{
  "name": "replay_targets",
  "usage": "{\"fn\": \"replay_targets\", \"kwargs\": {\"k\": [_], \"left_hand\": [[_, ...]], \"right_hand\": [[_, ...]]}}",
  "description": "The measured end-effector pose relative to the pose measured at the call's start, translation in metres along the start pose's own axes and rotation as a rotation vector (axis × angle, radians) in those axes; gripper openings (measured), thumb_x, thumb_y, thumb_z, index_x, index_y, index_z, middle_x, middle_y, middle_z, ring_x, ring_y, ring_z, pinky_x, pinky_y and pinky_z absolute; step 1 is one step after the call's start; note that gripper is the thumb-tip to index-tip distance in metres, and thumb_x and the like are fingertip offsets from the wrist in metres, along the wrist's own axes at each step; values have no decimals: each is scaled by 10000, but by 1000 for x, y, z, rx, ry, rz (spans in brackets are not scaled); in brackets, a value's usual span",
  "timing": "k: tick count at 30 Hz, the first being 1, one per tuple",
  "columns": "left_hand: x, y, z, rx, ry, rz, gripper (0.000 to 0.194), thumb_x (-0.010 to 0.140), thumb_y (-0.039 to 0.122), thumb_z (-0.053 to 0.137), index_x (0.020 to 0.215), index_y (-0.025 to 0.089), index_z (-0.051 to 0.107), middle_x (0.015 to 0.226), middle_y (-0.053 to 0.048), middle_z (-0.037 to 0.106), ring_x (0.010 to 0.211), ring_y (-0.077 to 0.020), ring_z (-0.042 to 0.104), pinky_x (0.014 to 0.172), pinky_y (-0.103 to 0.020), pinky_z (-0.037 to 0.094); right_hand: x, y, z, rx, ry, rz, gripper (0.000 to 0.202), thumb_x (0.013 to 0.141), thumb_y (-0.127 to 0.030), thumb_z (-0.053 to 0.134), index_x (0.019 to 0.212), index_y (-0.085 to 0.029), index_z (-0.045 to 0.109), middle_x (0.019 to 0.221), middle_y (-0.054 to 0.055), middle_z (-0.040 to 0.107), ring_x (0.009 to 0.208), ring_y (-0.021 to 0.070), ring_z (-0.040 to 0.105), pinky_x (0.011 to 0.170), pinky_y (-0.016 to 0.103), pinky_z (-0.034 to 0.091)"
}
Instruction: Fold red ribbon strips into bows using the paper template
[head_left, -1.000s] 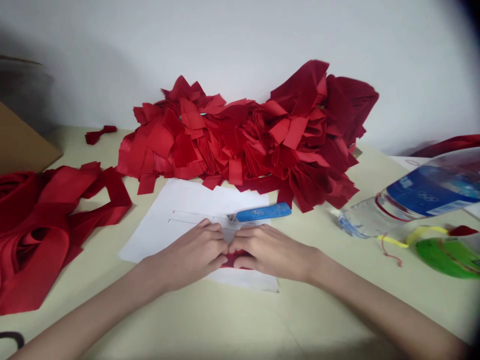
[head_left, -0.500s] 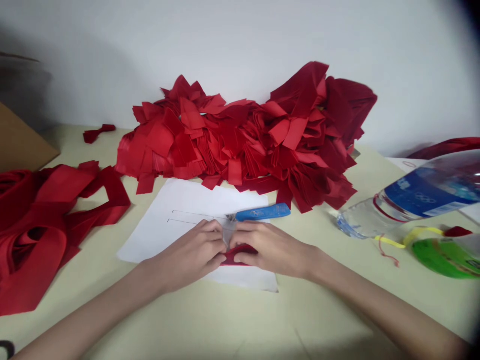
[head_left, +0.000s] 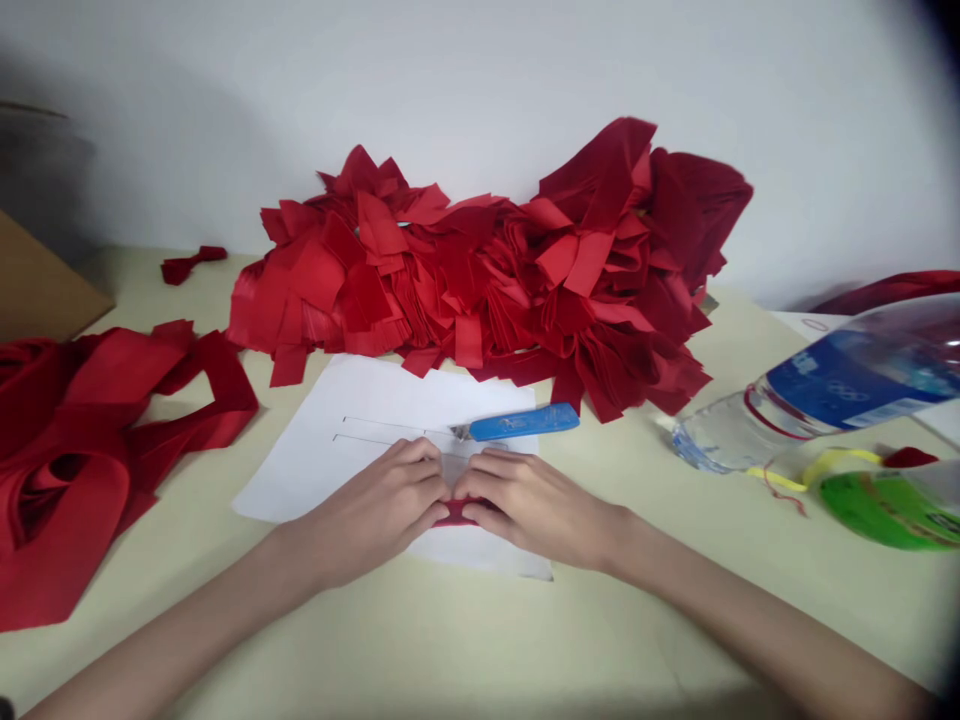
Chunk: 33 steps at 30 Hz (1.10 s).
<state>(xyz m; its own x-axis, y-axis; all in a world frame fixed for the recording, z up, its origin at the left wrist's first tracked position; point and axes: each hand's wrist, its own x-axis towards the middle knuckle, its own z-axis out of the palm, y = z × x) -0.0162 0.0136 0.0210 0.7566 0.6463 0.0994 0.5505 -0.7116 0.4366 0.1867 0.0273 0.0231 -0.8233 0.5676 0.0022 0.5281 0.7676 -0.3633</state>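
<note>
A small piece of red ribbon is pinched between both hands over a white paper sheet with thin ruled lines. My left hand has its fingers curled and its thumb on the ribbon's left end. From the other side my right hand grips the ribbon, fingers bent and thumb along its lower edge. The two hands nearly meet, and their fingers cover most of the ribbon. Just beyond them a blue utility knife lies on the paper, its tip pointing left.
A large heap of red ribbon pieces spans the back. Long red ribbon lies coiled at the left, a small red bow behind it. At the right are a clear bottle and a green item. A cardboard box stands far left.
The right hand has shifted slightly left towards the left hand, and less of the red ribbon shows between them. The whole view has moved a little.
</note>
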Motion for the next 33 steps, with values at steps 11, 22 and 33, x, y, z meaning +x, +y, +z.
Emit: {"fn": "replay_targets", "kwargs": {"k": [11,22,33], "left_hand": [[7,-4,-4,-48,-20,-25,198,881,157,452,726,181,574,756,-10,599,877,-171,498,824,-339,386],[-12,-2,15,331,131,168,207,894,87,394,873,127,596,836,-82,603,903,-221,506,756,-383,433],[-25,0,21,531,243,360,200,865,32,425,933,71,609,899,-96,630,1003,-244,499,856,-407,409]], "right_hand": [[3,1,-2,35,8,17,126,885,-195,467,871,-159,588,853,30,594,821,153,556,756,293,455],[-7,1,19,-376,176,-194,178,897,-137,411,791,-138,554,767,41,544,759,171,494,689,303,428],[-15,2,16,-532,250,-419,154,891,-96,444,831,-128,583,832,48,585,782,153,520,699,301,370]]}}
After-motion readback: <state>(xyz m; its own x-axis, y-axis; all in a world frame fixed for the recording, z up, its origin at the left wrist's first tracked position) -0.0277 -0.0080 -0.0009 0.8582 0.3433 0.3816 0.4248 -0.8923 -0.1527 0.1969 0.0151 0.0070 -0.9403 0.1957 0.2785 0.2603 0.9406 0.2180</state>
